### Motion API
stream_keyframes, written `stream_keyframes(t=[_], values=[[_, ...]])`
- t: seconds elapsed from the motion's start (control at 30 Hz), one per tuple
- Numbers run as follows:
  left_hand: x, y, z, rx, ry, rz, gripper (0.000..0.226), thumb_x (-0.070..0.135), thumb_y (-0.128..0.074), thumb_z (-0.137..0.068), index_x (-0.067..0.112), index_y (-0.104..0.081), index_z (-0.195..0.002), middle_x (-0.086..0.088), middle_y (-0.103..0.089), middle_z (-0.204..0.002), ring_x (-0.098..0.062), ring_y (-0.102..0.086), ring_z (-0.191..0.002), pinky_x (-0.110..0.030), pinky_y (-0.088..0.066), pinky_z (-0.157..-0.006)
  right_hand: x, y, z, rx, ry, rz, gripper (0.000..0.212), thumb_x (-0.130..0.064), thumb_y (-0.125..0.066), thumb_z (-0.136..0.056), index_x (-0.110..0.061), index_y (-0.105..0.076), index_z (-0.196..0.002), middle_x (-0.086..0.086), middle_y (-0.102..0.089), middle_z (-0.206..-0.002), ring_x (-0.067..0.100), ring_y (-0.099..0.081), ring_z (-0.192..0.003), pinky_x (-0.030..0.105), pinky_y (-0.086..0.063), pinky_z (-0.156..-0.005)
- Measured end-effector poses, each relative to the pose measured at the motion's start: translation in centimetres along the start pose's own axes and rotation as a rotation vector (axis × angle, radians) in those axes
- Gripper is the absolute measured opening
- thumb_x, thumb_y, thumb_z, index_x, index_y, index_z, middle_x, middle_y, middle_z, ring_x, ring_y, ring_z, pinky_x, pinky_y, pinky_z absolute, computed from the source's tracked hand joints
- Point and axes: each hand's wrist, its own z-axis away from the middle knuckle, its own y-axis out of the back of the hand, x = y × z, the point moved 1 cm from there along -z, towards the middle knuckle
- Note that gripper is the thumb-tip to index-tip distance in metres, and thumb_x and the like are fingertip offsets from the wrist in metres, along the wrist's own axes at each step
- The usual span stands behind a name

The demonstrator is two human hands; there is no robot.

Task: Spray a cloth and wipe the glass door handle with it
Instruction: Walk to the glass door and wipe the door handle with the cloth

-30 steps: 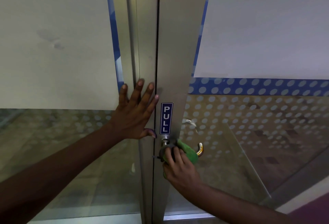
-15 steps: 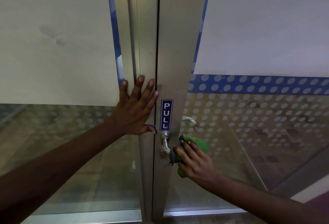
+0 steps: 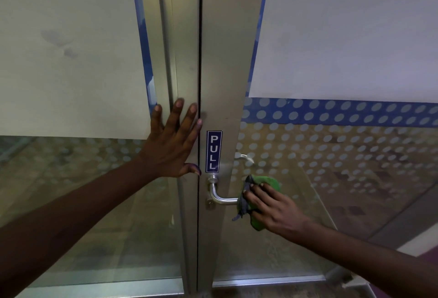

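Note:
A silver lever door handle (image 3: pixel 219 197) juts from the metal frame of the right glass door, just below a blue PULL sticker (image 3: pixel 213 151). My right hand (image 3: pixel 272 207) is wrapped around the handle's outer end, shut on a green cloth (image 3: pixel 270 182) with a dark grey edge. The end of the lever is hidden under cloth and fingers. My left hand (image 3: pixel 174 142) lies flat with fingers spread against the metal frame of the left door, left of the sticker. No spray bottle is in view.
Two glass doors meet at a dark seam (image 3: pixel 199 84). Frosted white panels cover the upper glass, with a blue dotted band (image 3: pixel 343 114) on the right door. A second handle (image 3: pixel 245 157) shows through the glass. Floor is visible below.
My right hand has slid the cloth rightward along the lever, from its base by the frame to its outer end, baring the bend. My left hand stayed pressed on the frame.

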Motion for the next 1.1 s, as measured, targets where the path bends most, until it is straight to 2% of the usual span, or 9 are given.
stream_keyframes(t=[0.17, 0.3, 0.47, 0.63, 0.83, 0.9, 0.97, 1.03, 1.1], values=[[0.0, -0.2, 0.1, -0.003, -0.003, 0.000, 0.113, 0.087, -0.008, -0.079, 0.003, -0.012, -0.155, -0.021, 0.006, -0.165, -0.047, 0.005, -0.151, -0.068, 0.010, -0.116, 2.0, 0.3, 0.7, -0.108, 0.071, -0.054, 0.014, -0.014, -0.061, -0.089, -0.019, -0.064, -0.102, 0.021, -0.055, -0.136, 0.036, -0.053, -0.126, 0.051, -0.035, -0.110], [-0.1, -0.2, 0.1, -0.012, -0.006, 0.004, 0.113, 0.087, -0.009, -0.079, 0.003, -0.009, -0.156, -0.021, 0.006, -0.165, -0.047, 0.005, -0.151, -0.068, 0.010, -0.116, 3.9, 0.6, 0.8, -0.246, 0.096, -0.142, 0.044, -0.019, -0.077, -0.075, -0.026, -0.060, -0.116, 0.018, -0.048, -0.144, 0.033, -0.045, -0.134, 0.048, -0.036, -0.110], [-0.1, -0.3, 0.2, -0.023, -0.009, 0.004, 0.113, 0.087, -0.009, -0.079, 0.003, -0.007, -0.156, -0.022, 0.006, -0.165, -0.048, 0.005, -0.150, -0.069, 0.009, -0.116, 4.8, 0.9, 0.8, -0.233, 0.080, -0.175, 0.026, -0.023, -0.067, -0.084, -0.025, -0.063, -0.109, 0.015, -0.051, -0.142, 0.029, -0.048, -0.132, 0.045, -0.030, -0.114], [-0.2, -0.3, 0.2, -0.040, -0.008, 0.010, 0.114, 0.087, -0.009, -0.080, 0.003, -0.009, -0.156, -0.022, 0.005, -0.165, -0.049, 0.004, -0.150, -0.069, 0.009, -0.116, 4.7, 1.1, 1.3, -0.227, 0.031, -0.165, 0.023, -0.025, -0.049, -0.088, -0.023, -0.065, -0.104, 0.015, -0.055, -0.138, 0.027, -0.051, -0.129, 0.045, -0.026, -0.114], [-0.1, 0.0, 0.1, -0.035, -0.007, 0.006, 0.113, 0.086, -0.009, -0.080, 0.003, -0.007, -0.156, -0.022, 0.007, -0.165, -0.048, 0.006, -0.150, -0.069, 0.009, -0.115, 5.1, 2.2, 2.2, -0.276, -0.087, -0.145, 0.030, -0.020, -0.046, -0.083, -0.018, -0.071, -0.099, 0.016, -0.061, -0.131, 0.029, -0.058, -0.119, 0.043, -0.041, -0.105], [-0.1, 0.1, 0.1, -0.031, -0.007, 0.008, 0.112, 0.086, -0.008, -0.081, 0.002, -0.007, -0.156, -0.022, 0.007, -0.165, -0.048, 0.006, -0.150, -0.068, 0.009, -0.115, 5.2, 3.3, 2.3, -0.268, -0.175, -0.178, 0.020, -0.019, -0.059, -0.077, -0.018, -0.073, -0.092, 0.016, -0.065, -0.125, 0.028, -0.064, -0.108, 0.036, -0.047, -0.094], [-0.1, 0.1, 0.2, -0.031, -0.007, 0.003, 0.113, 0.086, -0.008, -0.081, 0.002, -0.008, -0.156, -0.022, 0.007, -0.165, -0.048, 0.007, -0.150, -0.068, 0.009, -0.115, 5.1, 4.5, 2.6, -0.215, -0.373, -0.299, 0.029, -0.013, -0.078, -0.058, -0.016, -0.071, -0.086, 0.018, -0.067, -0.118, 0.028, -0.067, -0.095, 0.029, -0.046, -0.077], [-0.1, 0.1, 0.1, -0.028, -0.006, -0.003, 0.112, 0.086, -0.007, -0.081, 0.001, -0.009, -0.155, -0.022, 0.007, -0.165, -0.048, 0.007, -0.150, -0.068, 0.009, -0.115, 4.2, 5.3, 3.5, -0.016, -0.627, -0.500, 0.034, -0.003, -0.080, -0.057, -0.013, -0.071, -0.088, 0.016, -0.069, -0.109, 0.021, -0.065, -0.090, 0.024, -0.045, -0.071], [0.0, 0.0, 0.1, -0.020, -0.004, -0.001, 0.112, 0.085, -0.007, -0.081, 0.002, -0.009, -0.155, -0.022, 0.007, -0.165, -0.048, 0.007, -0.150, -0.068, 0.008, -0.115, 2.1, 5.5, 4.0, 0.258, -1.004, -0.811, 0.038, 0.014, -0.068, -0.064, -0.012, -0.069, -0.092, 0.000, -0.071, -0.099, 0.008, -0.062, -0.091, 0.015, -0.046, -0.075]])
